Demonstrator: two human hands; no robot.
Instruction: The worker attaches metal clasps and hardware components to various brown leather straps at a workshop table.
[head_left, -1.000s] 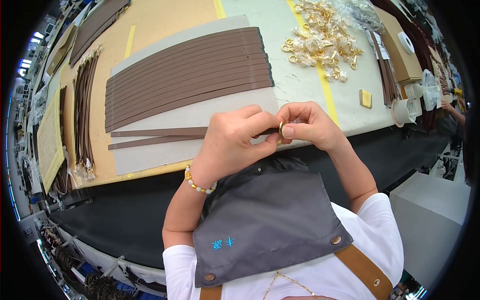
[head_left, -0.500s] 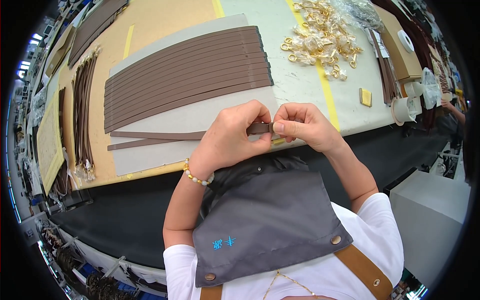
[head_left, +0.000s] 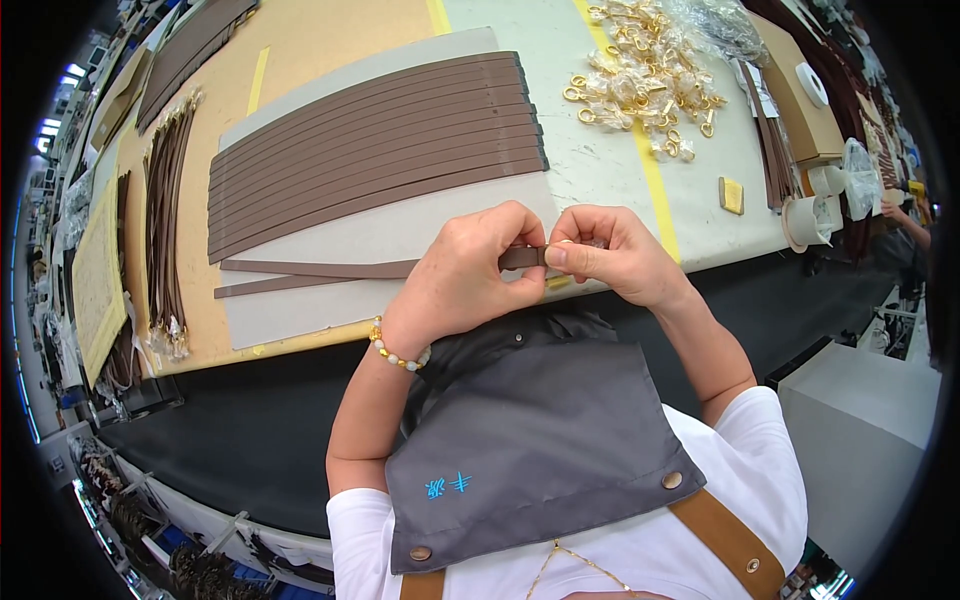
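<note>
Both hands work at the end of a brown strap [head_left: 340, 270] near the table's front edge. My left hand [head_left: 475, 265] is closed round the strap, its fingers curled over and under it. Pinched between thumb and fingers of my right hand [head_left: 610, 255] is the strap's right tip; a bit of gold shows there, too small to make out. The strap runs out to the left from under my left hand. A second brown strap [head_left: 285, 287] lies just below it on a grey board [head_left: 400, 220]. Many more brown straps [head_left: 375, 150] lie side by side beyond on that board.
Gold clasps in clear wrap [head_left: 650, 75] are heaped at the back right. A small yellow block [head_left: 731, 195] lies near them. Finished-looking brown straps [head_left: 170, 220] hang together at the left. White rolls [head_left: 808, 220] and a cardboard box [head_left: 800, 110] stand at the right edge.
Almost nothing differs. My left hand has shifted very slightly along the strap toward my right hand; both keep their hold.
</note>
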